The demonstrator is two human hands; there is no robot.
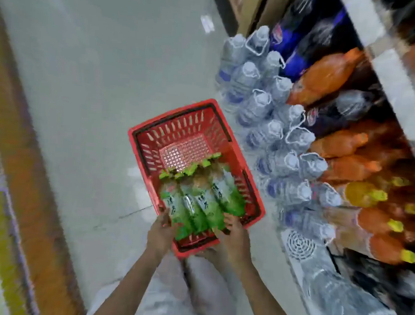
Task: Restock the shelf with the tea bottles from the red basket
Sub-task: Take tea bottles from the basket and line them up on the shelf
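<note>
Motion blur smears everything; print on the tea bottles (198,201) is unreadable. Where the left hand (160,233) and right hand (234,239) meet them, fingers are indistinct, the hold unclear. The shelf (393,80) runs off the right edge.

Single view, head-worn wide-angle camera. Looks forward and steeply down from above person's own forearms. Frame tilted: floor (96,74) runs diagonally, shelf (393,80) cuts across right side at slant. Close range on left hand (161,230) and right hand (234,239), low centre. Red basket (172,114) just beyond them, mid-frame. Edges stretched, whole frame motion-blurred.
</note>
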